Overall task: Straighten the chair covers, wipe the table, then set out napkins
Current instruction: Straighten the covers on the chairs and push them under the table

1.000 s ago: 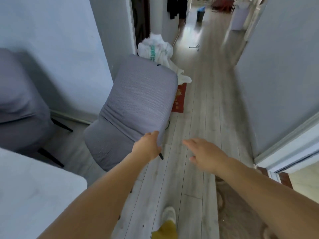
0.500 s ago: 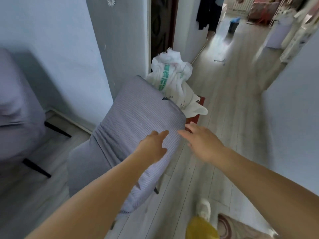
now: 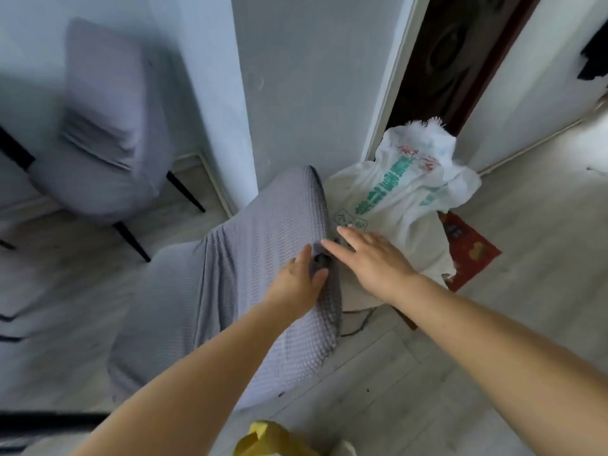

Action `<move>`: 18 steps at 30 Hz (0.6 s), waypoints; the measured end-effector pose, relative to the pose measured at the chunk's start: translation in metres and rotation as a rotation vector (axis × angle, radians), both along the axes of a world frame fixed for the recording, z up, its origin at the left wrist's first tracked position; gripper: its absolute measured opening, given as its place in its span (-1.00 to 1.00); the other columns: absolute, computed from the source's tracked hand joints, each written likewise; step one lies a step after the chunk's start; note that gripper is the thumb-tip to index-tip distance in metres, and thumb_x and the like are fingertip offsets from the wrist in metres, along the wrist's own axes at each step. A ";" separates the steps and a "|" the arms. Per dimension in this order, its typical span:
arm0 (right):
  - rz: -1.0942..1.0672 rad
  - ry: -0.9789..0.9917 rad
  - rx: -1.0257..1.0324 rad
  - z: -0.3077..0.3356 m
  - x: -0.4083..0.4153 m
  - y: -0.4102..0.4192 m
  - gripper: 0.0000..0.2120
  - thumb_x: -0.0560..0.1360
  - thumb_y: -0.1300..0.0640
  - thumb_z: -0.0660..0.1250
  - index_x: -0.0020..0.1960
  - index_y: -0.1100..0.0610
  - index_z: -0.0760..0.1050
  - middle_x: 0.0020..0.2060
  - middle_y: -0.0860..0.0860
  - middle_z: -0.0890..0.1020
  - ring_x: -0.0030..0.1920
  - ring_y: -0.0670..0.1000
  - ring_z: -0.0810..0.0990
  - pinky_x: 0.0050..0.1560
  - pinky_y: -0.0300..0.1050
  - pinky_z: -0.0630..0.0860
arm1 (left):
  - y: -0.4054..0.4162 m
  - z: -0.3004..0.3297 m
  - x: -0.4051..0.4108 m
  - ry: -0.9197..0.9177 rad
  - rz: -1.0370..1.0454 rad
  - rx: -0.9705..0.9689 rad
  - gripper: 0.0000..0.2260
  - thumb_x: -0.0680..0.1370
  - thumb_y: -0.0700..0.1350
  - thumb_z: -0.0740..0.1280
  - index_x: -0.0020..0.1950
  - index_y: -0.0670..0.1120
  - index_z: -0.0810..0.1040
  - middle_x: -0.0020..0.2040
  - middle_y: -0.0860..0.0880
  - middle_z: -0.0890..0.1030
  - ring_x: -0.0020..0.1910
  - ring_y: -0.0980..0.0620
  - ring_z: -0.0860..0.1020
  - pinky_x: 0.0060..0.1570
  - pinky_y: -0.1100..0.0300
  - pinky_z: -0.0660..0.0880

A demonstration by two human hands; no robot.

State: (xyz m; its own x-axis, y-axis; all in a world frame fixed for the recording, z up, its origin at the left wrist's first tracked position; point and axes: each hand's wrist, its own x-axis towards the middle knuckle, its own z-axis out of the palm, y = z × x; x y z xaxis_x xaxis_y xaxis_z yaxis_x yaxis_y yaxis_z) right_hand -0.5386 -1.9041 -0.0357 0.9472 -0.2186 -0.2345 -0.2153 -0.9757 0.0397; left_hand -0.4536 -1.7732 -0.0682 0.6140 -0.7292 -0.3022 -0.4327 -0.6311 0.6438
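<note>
A chair in a grey waffle-knit chair cover stands just in front of me, its backrest toward me. My left hand pinches the cover at the top right edge of the backrest, thumb and fingers closed on a fold of the cloth. My right hand hovers flat with fingers spread just beyond that edge, fingertips at the cover's corner. A second chair with the same grey cover stands at the far left against the wall.
A white sack with green print leans by the dark doorway, right behind the near chair. A red mat lies under it. A wall corner juts out beyond the chair. Pale wood floor extends to the right.
I have stepped closer and turned left, now looking down on the chair. My left hand moved up the backrest and closed on its edge. My right hand reached in beside it.
</note>
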 end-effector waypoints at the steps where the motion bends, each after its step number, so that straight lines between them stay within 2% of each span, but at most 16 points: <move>1: 0.037 0.014 -0.001 -0.002 0.010 -0.007 -0.27 0.52 0.43 0.02 0.54 -0.07 -0.12 0.54 0.08 -0.12 0.53 0.10 -0.13 0.49 0.07 -0.02 | -0.004 -0.002 0.004 0.027 0.029 0.020 -0.43 0.60 0.07 0.17 0.53 -0.04 0.04 0.41 -0.14 0.35 0.34 -0.12 0.38 0.26 0.06 0.33; 3: 0.116 0.022 -0.016 -0.005 0.029 -0.020 -0.31 0.55 0.40 0.00 0.54 -0.06 -0.10 0.54 0.07 -0.14 0.53 0.09 -0.17 0.50 0.08 -0.11 | -0.013 -0.003 0.012 0.071 0.058 0.027 -0.40 0.57 0.11 0.21 0.53 -0.03 0.06 0.42 -0.12 0.36 0.35 -0.10 0.38 0.27 0.06 0.33; 7: 0.248 0.025 -0.022 -0.009 0.060 -0.037 -0.37 0.57 0.36 0.01 0.55 -0.02 -0.05 0.54 0.08 -0.13 0.53 0.07 -0.19 0.50 0.07 -0.21 | -0.028 -0.005 0.027 0.103 0.036 0.038 -0.33 0.50 0.16 0.31 0.51 0.02 0.12 0.31 -0.10 0.45 0.25 -0.07 0.45 0.15 0.12 0.39; 11: 0.396 0.032 -0.055 -0.018 0.083 -0.052 -0.44 0.58 0.35 -0.02 0.53 0.02 0.03 0.54 0.09 -0.09 0.53 0.07 -0.18 0.50 0.06 -0.26 | -0.028 -0.010 0.031 0.146 0.070 0.076 -0.21 0.42 0.19 0.38 0.53 0.06 0.07 0.34 -0.08 0.43 0.26 -0.03 0.45 0.24 0.08 0.41; 14: 0.545 0.042 -0.109 -0.031 0.100 -0.069 -0.51 0.60 0.31 -0.05 0.49 0.03 0.13 0.54 0.09 -0.01 0.53 0.08 -0.14 0.46 0.04 -0.31 | -0.031 -0.011 0.026 0.155 0.115 0.083 -0.21 0.43 0.19 0.38 0.53 0.07 0.05 0.37 -0.07 0.39 0.28 -0.03 0.44 0.27 0.08 0.40; 16: 0.662 -0.001 -0.114 -0.040 0.112 -0.079 -0.52 0.56 0.28 -0.10 0.42 0.08 0.30 0.49 0.17 0.20 0.52 0.14 0.04 0.45 0.05 -0.26 | -0.034 -0.011 0.023 0.124 0.143 0.099 -0.22 0.45 0.18 0.37 0.54 0.04 0.05 0.39 -0.06 0.37 0.31 -0.02 0.41 0.27 0.11 0.37; 18: 0.821 -0.098 -0.168 -0.046 0.122 -0.085 -0.57 0.47 0.30 0.01 0.18 0.15 0.54 0.23 0.22 0.54 0.35 0.22 0.41 0.40 0.16 0.05 | -0.038 -0.011 0.016 0.072 0.192 0.124 -0.23 0.45 0.19 0.35 0.54 0.02 0.04 0.38 -0.06 0.39 0.30 -0.03 0.40 0.24 0.14 0.36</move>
State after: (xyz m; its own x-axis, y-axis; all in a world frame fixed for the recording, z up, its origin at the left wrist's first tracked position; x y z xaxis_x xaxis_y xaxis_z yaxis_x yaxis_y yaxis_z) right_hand -0.4171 -1.9889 -0.0819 0.8348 0.5240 -0.1689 0.5501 -0.8065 0.2168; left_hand -0.4378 -1.8115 -0.0789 0.7118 -0.5556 -0.4297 -0.2528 -0.7734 0.5813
